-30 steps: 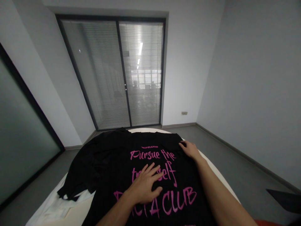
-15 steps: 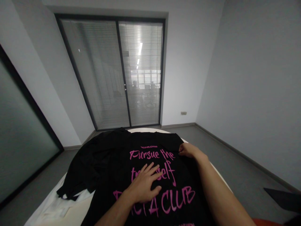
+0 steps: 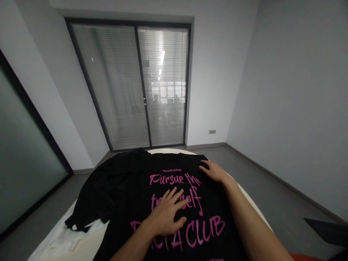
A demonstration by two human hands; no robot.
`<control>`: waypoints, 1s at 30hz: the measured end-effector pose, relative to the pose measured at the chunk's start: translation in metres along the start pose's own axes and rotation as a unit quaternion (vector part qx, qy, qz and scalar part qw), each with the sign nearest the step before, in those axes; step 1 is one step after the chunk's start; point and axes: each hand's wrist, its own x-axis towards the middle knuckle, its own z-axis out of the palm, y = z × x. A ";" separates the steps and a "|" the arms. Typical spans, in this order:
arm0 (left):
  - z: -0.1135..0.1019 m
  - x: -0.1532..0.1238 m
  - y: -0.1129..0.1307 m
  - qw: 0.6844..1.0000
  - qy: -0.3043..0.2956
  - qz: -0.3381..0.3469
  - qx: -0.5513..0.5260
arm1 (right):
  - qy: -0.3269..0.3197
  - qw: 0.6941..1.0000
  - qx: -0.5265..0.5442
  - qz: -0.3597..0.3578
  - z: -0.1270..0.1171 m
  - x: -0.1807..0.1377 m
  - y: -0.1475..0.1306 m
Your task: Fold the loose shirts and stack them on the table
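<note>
Pressing flat: left hand, right hand, both grips open, atop black T-shirt.

A white table with a rounded far edge carries a black T-shirt spread flat across most of it. A white cloth lies at its near left, partly under the shirt.

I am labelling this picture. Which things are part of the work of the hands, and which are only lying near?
In use: black shirt, left hand flat on it, right hand on it.
Lying about: white cloth, table.
</note>
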 end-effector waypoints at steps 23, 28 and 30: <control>-0.004 0.000 0.003 1.000 -0.021 -0.015 0.015 | 0.058 0.985 -0.006 0.164 0.040 0.036 0.034; -0.003 -0.001 0.002 1.000 -0.017 -0.007 0.008 | 0.047 0.984 0.000 0.171 0.037 0.064 0.030; -0.004 0.000 0.002 1.000 -0.020 -0.008 0.006 | 0.043 0.984 0.004 0.172 0.037 0.075 0.030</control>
